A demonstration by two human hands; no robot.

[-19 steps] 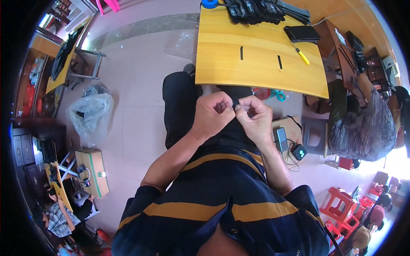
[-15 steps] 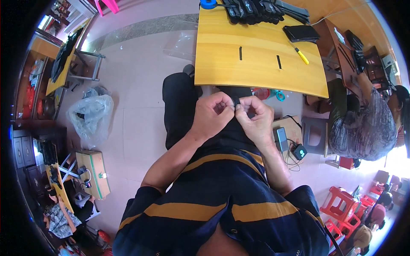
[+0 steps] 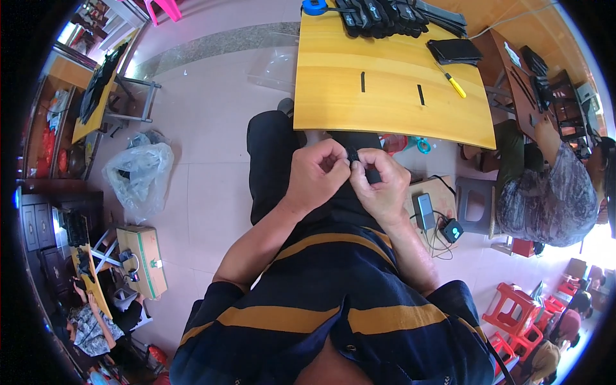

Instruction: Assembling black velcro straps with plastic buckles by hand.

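Note:
My left hand [image 3: 316, 172] and my right hand [image 3: 381, 179] meet over my lap, just off the near edge of the yellow table [image 3: 333, 102]. Thumb and fingers of each are pinched together on a small black piece [image 3: 352, 153]. Its kind is too small to make out, and dark trousers lie behind it. Two short black strips [image 3: 362, 82] lie apart on the tabletop. To their right is a yellow-handled tool [image 3: 456, 87] with a thin shaft.
Bundled black items [image 3: 378, 18], a blue tape measure [image 3: 314, 7] and a black fabric stack [image 3: 454, 51] occupy the table's far side. A clear plastic bag [image 3: 142, 179] sits on the floor at left. A co-worker [image 3: 545, 192] sits at right beside a grey stool [image 3: 476, 205].
My hands stay pinched together in nearly the same place. The fingers have shifted slightly, and a bit more of the black piece shows above them.

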